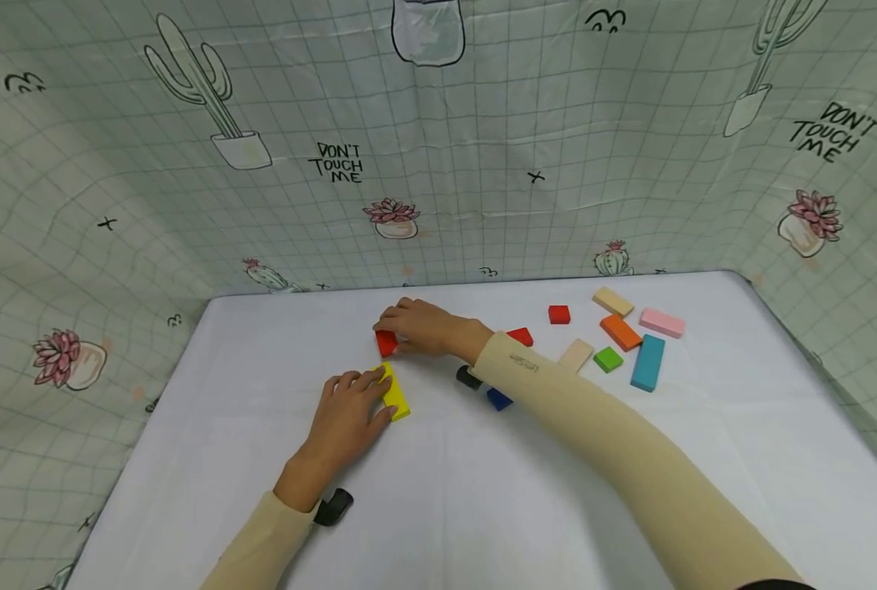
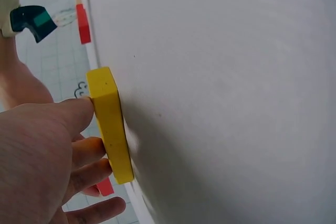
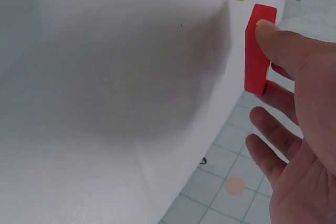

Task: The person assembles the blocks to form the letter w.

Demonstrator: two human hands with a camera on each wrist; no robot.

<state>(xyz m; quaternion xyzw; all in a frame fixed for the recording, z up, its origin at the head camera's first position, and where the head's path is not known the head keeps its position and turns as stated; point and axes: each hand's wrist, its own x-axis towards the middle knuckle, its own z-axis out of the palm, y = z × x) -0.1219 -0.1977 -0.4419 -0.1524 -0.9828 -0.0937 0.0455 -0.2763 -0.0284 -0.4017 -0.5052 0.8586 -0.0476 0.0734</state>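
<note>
My left hand (image 1: 344, 418) holds a yellow rectangular block (image 1: 397, 400) on the white table, with the thumb at its near end and fingers toward the far end. In the left wrist view the yellow block (image 2: 111, 124) stands on its narrow side against the fingers. Just beyond it, my right hand (image 1: 427, 326) pinches a red block (image 1: 386, 342) between thumb and fingers. The right wrist view shows the thumb on the face of that red block (image 3: 257, 51), its other fingers loosely bent. The red block's near end is close to the yellow block's far end.
Right of the hands lie a small red block (image 1: 559, 315), orange block (image 1: 620, 333), green block (image 1: 608, 359), teal block (image 1: 648, 363), pink block (image 1: 662, 322) and beige blocks. Another red block (image 1: 520, 336) and a blue block (image 1: 499, 399) lie partly behind the right sleeve. Patterned cloth (image 1: 438, 147) hangs behind the table.
</note>
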